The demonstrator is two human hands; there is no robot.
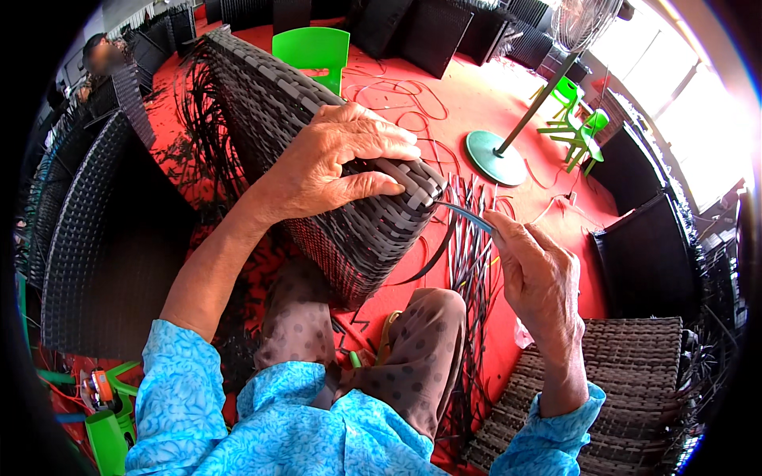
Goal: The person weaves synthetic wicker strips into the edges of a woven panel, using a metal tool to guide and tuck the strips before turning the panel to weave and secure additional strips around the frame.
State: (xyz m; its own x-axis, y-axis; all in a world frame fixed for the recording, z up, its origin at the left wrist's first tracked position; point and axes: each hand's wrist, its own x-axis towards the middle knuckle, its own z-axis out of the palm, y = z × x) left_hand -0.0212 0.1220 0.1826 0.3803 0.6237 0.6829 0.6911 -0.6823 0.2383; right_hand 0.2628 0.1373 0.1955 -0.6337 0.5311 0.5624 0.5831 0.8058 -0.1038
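A dark grey-brown woven wicker piece point(262, 91) leans across in front of me, slanting down toward my knees. My left hand point(349, 159) grips its upper edge near the corner, thumb on the near side and fingers over the top. To the right, my right hand point(536, 266) pinches a narrow flat strip point(467, 214) that runs to that corner and shines bluish in the light. Whether the strip is woven into the corner there, I cannot make out. Loose dark strands point(208, 119) hang from the piece's far left end.
Long loose strips point(472, 285) lie on the red floor point(548, 238) by my right knee. A fan with a round green base point(496, 157) stands ahead. Green chairs point(311, 49) and other woven panels point(103, 238) surround me. A person point(103, 57) is at the far left.
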